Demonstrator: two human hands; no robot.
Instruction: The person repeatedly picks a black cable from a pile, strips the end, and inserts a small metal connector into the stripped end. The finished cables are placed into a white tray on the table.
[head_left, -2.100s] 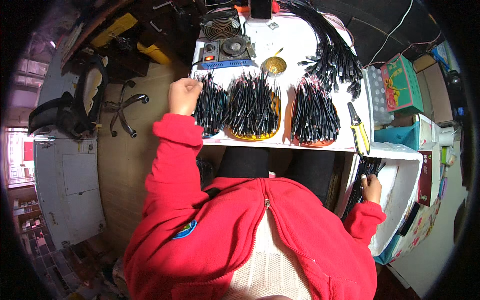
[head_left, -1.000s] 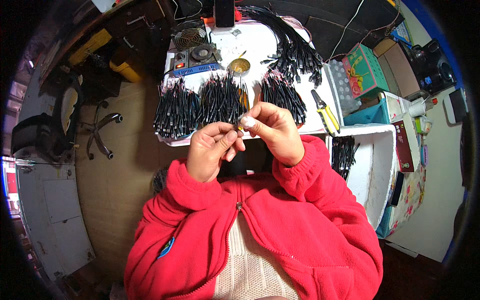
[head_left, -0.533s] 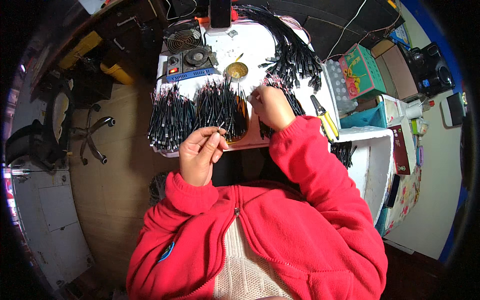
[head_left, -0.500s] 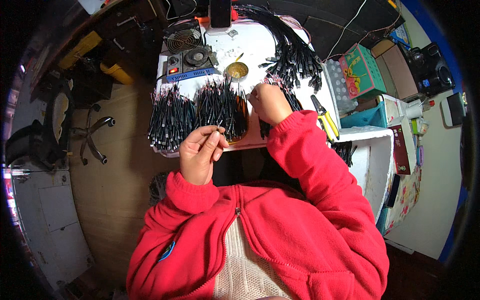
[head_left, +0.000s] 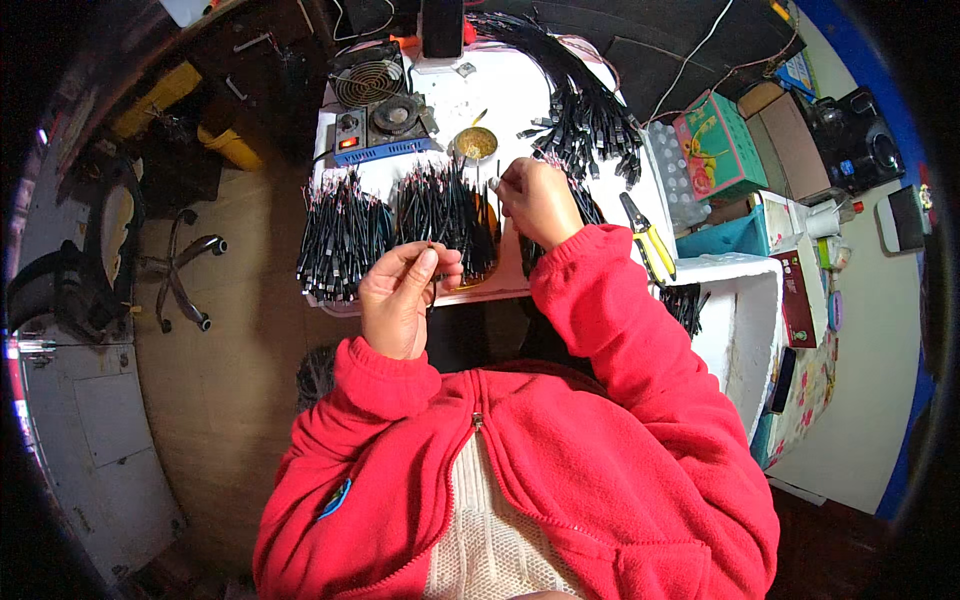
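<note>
My left hand [head_left: 402, 292] is closed in a pinch in front of the table's near edge. A short black cable [head_left: 433, 296] hangs below its fingers, and a small reddish tip shows above them. Over the right part of the table my right hand [head_left: 543, 203] pinches a thin black cable, mostly hidden by the fingers. Left of it stand two dense bunches of short black cables [head_left: 343, 235] [head_left: 445, 215] with pinkish wire ends up. Another bunch [head_left: 585, 203] lies partly behind my right hand. A small round tin [head_left: 475, 143] with yellowish-brown content sits just beyond.
A blue heating unit [head_left: 383, 150] with a lit red switch stands at the back left of the white table [head_left: 500, 75]. Long black cables with plugs [head_left: 590, 110] drape at the back right. Yellow-handled wire strippers [head_left: 652, 242] lie at the right edge, near a white foam box [head_left: 740, 290].
My left hand has turned slightly, and the black cable now hangs below its fingers. My right hand has barely shifted; a thin dark cable now shows at its fingertips.
</note>
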